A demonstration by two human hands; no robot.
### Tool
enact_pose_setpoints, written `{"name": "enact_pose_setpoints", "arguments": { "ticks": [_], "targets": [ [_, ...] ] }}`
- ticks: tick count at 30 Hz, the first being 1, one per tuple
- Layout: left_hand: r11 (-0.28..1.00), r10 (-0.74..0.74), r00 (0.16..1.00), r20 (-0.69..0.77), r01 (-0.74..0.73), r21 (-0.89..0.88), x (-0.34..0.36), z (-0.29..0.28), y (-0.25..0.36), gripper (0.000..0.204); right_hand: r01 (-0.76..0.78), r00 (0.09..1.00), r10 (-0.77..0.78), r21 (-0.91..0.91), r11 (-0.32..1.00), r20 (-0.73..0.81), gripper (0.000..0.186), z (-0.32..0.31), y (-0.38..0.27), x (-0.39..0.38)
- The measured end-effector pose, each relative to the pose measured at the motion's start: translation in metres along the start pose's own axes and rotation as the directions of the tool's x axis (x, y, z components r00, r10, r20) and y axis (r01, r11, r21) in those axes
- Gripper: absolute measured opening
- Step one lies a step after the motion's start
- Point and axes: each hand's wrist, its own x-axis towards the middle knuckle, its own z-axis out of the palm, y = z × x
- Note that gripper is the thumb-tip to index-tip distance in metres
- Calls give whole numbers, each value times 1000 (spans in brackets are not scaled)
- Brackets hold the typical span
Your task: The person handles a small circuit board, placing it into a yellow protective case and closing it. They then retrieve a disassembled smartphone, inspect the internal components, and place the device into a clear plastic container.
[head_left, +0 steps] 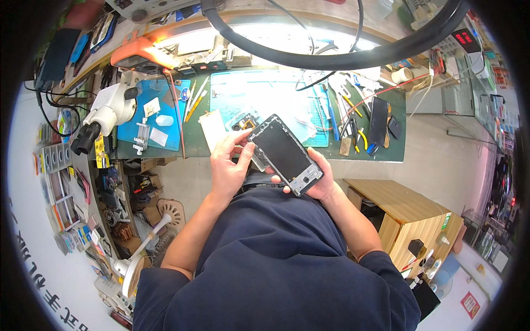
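Note:
A black phone mid-frame [284, 151] is tilted in front of my body, its large dark rectangular recess facing up and a silvery section with a small cutout at its lower end. My right hand [324, 175] grips it along the lower right side, with some fingertips showing at the opposite edge. At the upper left edge, my left hand [229, 164] has its thumb and fingers closed against the frame. A pale flat piece [259, 162] shows beneath the frame beside my left thumb; how it is held is hidden. An opened phone part [242, 122] lies just beyond on the bench.
The green bench [204, 144] carries a blue mat [146, 118], pliers [362, 140], screwdrivers and tweezers. A white microscope [113, 110] stands left, and a thick black lamp arm [331, 60] arches overhead. A wooden cabinet [406, 204] is at right; a white fan [146, 243] at lower left.

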Motion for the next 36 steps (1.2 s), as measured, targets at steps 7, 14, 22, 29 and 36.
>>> {"name": "enact_pose_setpoints", "arguments": {
  "ticks": [7,14,22,29,36],
  "targets": [
    [997,-82,996,23,82,5,-1,-1,-8,27,3,999,-5,-46,999,-38,70,1,-1,0],
    [775,-542,839,41,519,-360,-9,-9,-71,40,-117,756,-592,-947,299,-280,57,-24,-7,4],
    [603,-703,682,201,722,-340,-37,-13,-92,43,-312,802,-583,-739,-597,133,57,-16,10,15],
    [565,-775,624,100,755,-332,-29,-49,-110,41,-364,792,-563,-558,-746,235,66,-46,34,64],
    [164,-955,273,114,809,-564,-17,-97,-155,18,-455,752,-603,-454,-766,264,63,-65,48,92]
  ]
}}
